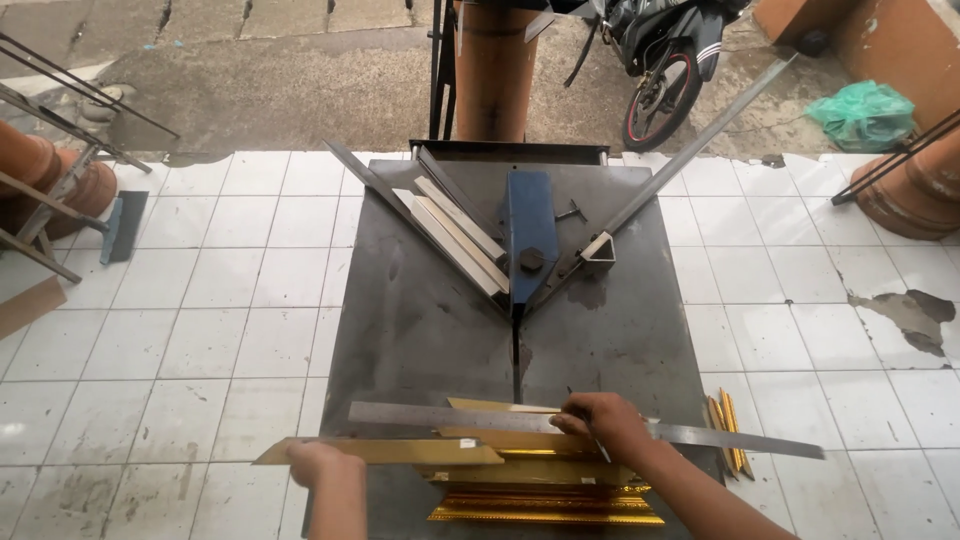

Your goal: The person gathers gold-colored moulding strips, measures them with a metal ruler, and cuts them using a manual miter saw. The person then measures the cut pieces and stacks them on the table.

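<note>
The right hand (pixel 600 418) presses down on a long steel ruler (pixel 560 424), fingers curled over its edge and closed around a thin pencil-like marker (pixel 600 447) whose tip points toward the person. The ruler lies nearly level across the near part of the dark metal table (pixel 420 320), its right end reaching past the table's edge over the tiled floor (pixel 230 270). Under the ruler rests a gold picture-frame moulding strip (pixel 395 451), cut at an angle at both ends. The left hand (pixel 322 464) grips this strip near its left end, fingers closed over it from above, so the strip juts out to the left past the table's edge. Just below, at the table's near edge, lies a stack of ornate gold moulding pieces (pixel 545 503). A few more gold strips (pixel 728 432) lie on the floor just beside the table's right side.

Farther up the table stands a blue mitre cutter head (pixel 530 235) with two metal fences spreading out in a V. Pale wooden strips (pixel 455 232) rest against the left fence, and a long grey metal bar (pixel 690 150) runs along the right one. Beyond the tiles stands a parked motorbike (pixel 665 60) and a green plastic bag (pixel 865 112).
</note>
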